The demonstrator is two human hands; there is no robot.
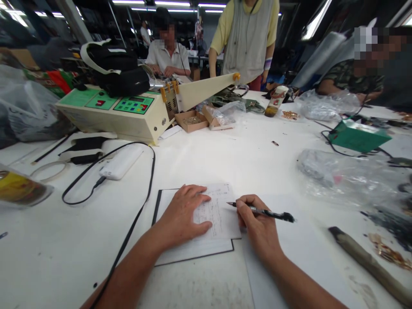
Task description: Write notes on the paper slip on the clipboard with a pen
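My left hand (185, 212) presses matt white paper (219, 214); my right hand (257, 225) grips a glossy black plastic pen (270, 213). The bench (225, 159) wears smooth white cloth. Crinkly clear plastic bags (341, 178) shine near its right edge.

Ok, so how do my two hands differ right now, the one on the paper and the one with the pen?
The left hand lies flat and open, palm down on the paper; the right hand is curled shut around a black pen. The left hand covers the sheet's left part; the right hand sits at its right edge, with the pen tip reaching over the paper. Both rest at the notebook on the white table.
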